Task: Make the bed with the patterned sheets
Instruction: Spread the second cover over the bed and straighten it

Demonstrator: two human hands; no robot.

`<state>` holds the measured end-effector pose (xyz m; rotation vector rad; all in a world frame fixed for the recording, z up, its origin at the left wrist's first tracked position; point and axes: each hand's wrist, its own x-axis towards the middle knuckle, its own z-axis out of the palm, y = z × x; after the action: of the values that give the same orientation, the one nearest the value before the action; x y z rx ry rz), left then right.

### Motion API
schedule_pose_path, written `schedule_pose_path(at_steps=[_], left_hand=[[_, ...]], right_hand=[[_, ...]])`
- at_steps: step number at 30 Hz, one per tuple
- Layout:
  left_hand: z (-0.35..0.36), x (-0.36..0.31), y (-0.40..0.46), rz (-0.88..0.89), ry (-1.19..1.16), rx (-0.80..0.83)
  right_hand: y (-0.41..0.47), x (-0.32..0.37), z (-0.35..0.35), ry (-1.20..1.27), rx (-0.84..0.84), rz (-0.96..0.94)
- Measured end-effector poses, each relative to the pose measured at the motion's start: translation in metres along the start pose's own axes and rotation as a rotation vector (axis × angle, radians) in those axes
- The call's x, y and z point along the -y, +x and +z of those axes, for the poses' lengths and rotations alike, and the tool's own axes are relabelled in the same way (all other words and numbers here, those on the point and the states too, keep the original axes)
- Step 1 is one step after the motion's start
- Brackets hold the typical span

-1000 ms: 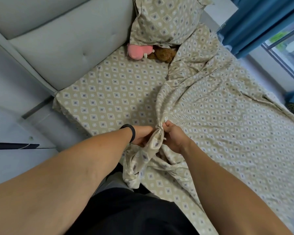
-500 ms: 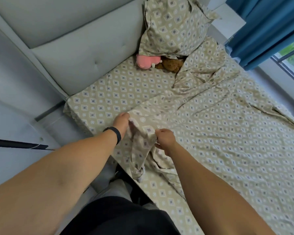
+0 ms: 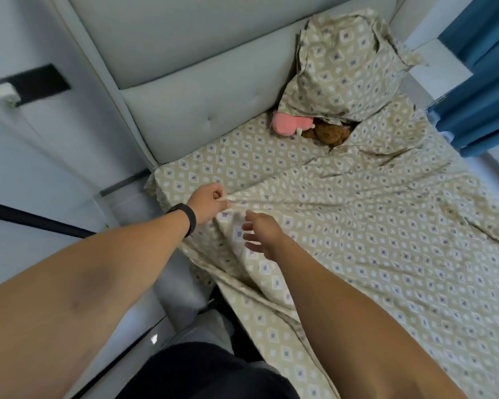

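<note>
2 hands work at the near corner of the bed. The left hand (image 3: 209,201) pinches the edge of the top sheet (image 3: 372,240) between thumb and curled fingers and draws it taut toward the headboard (image 3: 202,110); creases fan out from the pinch across the cloth. The right hand (image 3: 260,234) hovers just above the sheet beside it, fingers spread and relaxed, holding nothing. A black band (image 3: 186,218) sits on the left wrist.

The top sheet covers most of the mattress but lies askew: a strip of fitted sheet (image 3: 228,156) shows bare along the headboard, and the sheet's far upper corner is bunched near the pillow (image 3: 346,67). The pillow leans against the headboard in the far corner, with 2 soft toys, a pink toy (image 3: 287,125) and a brown toy (image 3: 330,133), tucked under its lower edge. A blue curtain (image 3: 478,82) hangs at the right.

Risks, as I judge them: with only 1 hand gripping, a hard pull could skew the sheet further, dragging the near side up while the far side stays bunched. The pinch is small, so the edge may slip free. The loose fold hanging off the near side of the mattress could slide to the floor if the cloth goes slack. Pulling the sheet higher may also catch the toys or shift the pillow unless they are moved first.
</note>
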<state>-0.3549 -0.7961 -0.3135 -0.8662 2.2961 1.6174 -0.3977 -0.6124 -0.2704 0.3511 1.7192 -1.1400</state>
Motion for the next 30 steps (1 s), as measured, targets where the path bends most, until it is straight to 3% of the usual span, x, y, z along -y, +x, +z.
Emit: schedule_pose_path(at_steps=[2,5,7,11,20,24,30], left_hand=[[0.002,-0.006,-0.001,-0.04,-0.07,0.134],[0.009,-0.008,-0.006,-0.238,-0.276,0.398],[0.016,-0.005,-0.009,-0.336,-0.361,0.43],[0.032,0.01,0.001,-0.379,-0.213,0.343],[0.081,-0.006,0.012,-0.446,-0.297,0.83],[0.097,-0.023,-0.003,-0.412,-0.35,0.824],[0.102,-0.026,-0.005,-0.587,-0.539,0.815]], right_hand=[[0.005,0.002,0.002,0.14,0.014,0.059],[0.012,0.006,0.004,0.199,0.002,0.085],[0.012,0.008,0.004,0.196,-0.03,0.076],[0.015,0.003,-0.007,0.131,-0.024,0.006],[0.005,-0.009,-0.046,0.16,0.157,0.018],[0.002,-0.011,-0.051,0.159,0.151,0.032],[-0.01,-0.017,-0.06,0.229,0.077,0.028]])
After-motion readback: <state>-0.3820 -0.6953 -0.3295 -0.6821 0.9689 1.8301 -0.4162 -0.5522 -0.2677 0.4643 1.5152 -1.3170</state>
